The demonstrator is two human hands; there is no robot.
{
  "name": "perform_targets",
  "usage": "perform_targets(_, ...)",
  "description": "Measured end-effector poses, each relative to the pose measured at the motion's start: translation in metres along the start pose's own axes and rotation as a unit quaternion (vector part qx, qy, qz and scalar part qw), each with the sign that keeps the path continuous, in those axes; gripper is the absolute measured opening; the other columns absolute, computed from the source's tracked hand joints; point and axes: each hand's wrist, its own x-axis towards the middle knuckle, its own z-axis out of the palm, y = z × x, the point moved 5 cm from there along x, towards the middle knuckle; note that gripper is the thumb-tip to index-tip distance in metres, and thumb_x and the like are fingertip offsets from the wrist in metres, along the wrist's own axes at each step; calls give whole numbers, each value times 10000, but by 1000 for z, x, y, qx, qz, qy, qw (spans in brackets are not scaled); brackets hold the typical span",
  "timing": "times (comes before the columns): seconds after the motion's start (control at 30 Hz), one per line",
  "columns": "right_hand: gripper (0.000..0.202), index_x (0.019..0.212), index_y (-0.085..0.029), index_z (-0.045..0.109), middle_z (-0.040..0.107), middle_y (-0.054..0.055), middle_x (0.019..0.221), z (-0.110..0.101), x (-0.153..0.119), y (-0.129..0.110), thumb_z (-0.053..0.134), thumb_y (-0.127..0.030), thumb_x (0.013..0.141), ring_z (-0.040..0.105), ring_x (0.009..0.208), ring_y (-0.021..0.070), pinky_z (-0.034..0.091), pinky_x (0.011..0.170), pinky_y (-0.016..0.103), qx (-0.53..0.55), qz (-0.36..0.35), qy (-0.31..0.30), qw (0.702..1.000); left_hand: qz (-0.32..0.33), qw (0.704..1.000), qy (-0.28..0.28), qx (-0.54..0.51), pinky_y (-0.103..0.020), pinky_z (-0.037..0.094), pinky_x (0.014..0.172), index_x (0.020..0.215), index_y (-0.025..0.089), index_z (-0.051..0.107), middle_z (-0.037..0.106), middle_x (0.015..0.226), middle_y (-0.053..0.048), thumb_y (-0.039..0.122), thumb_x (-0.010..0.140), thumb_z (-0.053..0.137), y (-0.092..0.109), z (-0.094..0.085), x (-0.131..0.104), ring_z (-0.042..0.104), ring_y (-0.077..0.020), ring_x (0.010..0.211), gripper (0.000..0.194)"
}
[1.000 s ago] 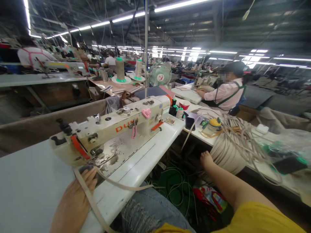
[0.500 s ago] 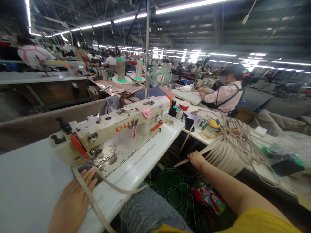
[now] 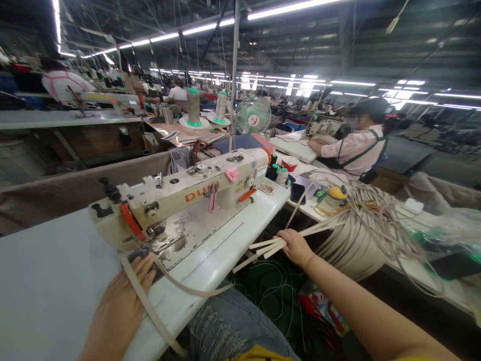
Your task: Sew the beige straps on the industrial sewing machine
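Observation:
My left hand (image 3: 119, 301) lies flat by the needle end of a white sewing machine (image 3: 225, 193), fingers stretched out on the bed. A narrow beige strip (image 3: 145, 296) runs across the back of its fingers toward the table's front edge. A second length of strip (image 3: 191, 287) curves from beside the fingertips toward my lap. My right hand (image 3: 296, 247) is closed around several beige strips, whose cut ends (image 3: 267, 244) stick out to the left. Behind it, these strips lead toward a big looped bundle of strips (image 3: 351, 245) hanging over the side table.
On the side table stand a yellow-lidded jar (image 3: 332, 200), a dark phone (image 3: 297, 193), thread spools (image 3: 281, 176) and a red bowl (image 3: 289, 163). A fan (image 3: 253, 119) and large thread cones (image 3: 193, 106) are behind the machine. A co-worker (image 3: 356, 145) sits at the right.
My right hand has moved slightly left and up; several strip ends now show in it where one showed before. The left hand stays by the needle. The view has shifted slightly.

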Motion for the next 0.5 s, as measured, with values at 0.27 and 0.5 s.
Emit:
perform_targets(0.27,216,882,-225,626,693,48,777,-2,-6,-124,464,-303,1002,651,734,202,498,700,306,200,-109,-11,974,-8,1000,-7,3,-558,394,1229,1420,192,593,644,1453,-111,526,1059,347,6,-6,2,517,-326,1436,550)
perform_targets(0.5,202,1033,-228,592,674,64,945,-17,-19,-209,436,-355,1035,652,869,203,515,777,291,340,-203,-111,912,-19,1000,8,10,-555,457,1182,1383,165,639,678,1415,-118,469,1088,363,20,-13,6,557,-320,1403,506)
